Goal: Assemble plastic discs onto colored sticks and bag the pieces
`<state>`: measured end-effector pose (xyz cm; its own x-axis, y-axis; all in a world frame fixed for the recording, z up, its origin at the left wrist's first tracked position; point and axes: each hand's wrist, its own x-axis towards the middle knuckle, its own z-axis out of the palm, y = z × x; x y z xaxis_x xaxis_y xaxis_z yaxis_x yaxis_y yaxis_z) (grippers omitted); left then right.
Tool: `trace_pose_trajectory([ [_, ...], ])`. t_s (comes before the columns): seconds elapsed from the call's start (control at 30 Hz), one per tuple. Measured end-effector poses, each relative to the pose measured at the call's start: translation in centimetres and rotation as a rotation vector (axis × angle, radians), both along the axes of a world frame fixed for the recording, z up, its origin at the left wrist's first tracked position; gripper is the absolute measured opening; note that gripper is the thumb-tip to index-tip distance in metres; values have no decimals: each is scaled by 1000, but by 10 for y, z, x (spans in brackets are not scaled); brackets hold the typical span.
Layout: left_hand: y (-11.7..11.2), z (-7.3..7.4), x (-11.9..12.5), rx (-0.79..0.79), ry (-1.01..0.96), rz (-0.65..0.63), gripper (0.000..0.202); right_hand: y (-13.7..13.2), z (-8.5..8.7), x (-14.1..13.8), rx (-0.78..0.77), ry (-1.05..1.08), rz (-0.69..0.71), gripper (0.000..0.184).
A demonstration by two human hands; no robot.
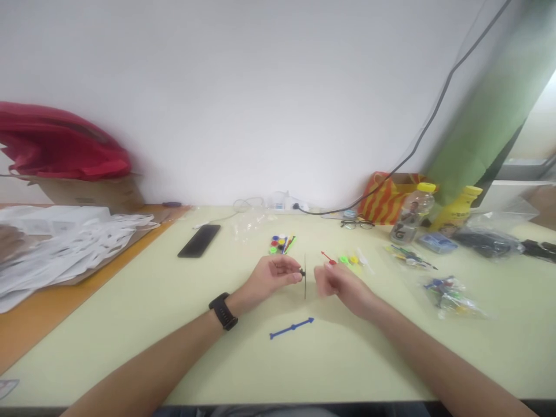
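In the head view my left hand (280, 273), with a black watch on its wrist, pinches the small black hub of a thin dark spinner arrow (305, 286). The arrow is seen edge-on and stands upright above the table. Just to its right is my right hand (336, 284), fingers curled closed; whatever they hold, if anything, is hidden. A red arrow (328, 257) shows just beyond the right hand, partly covered by it. Nearer to me, a blue spinner arrow (293, 327) lies flat on the table.
Several coloured discs and arrows (280, 243) lie behind my left hand, green and yellow pieces (350, 260) behind my right. Bagged arrows (452, 295), bottles (412, 214), and a striped bag (380, 200) stand right. A phone (198, 241) and white straps (78, 249) lie left.
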<state>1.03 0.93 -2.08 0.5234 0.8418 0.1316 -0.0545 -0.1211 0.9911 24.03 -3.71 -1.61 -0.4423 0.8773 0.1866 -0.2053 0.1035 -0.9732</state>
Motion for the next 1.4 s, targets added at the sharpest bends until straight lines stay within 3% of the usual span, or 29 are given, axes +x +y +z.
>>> trace_pose_trajectory([
  [0.1,0,0,0,-3,-7,9,29,0,1,4,75,-15,144,73],
  [0.33,-1,3,0,3,-1,10,30,4,1,-4,92,-274,-182,44],
  [0.57,-3,2,1,19,19,-12,30,4,-3,-9,178,-394,-178,45],
  [0.87,-8,2,4,101,84,-22,32,1,-9,-9,281,-446,-162,32],
  [1.03,-9,9,1,398,348,125,38,4,-11,-7,319,-501,-219,27],
  [1.2,3,15,-14,808,825,368,27,9,-13,-1,392,-655,-353,14],
  [1.3,10,15,-24,850,1044,372,31,11,-14,2,482,-798,-479,11],
  [1.4,12,13,-31,791,1117,312,37,12,-14,5,502,-921,-546,11],
])
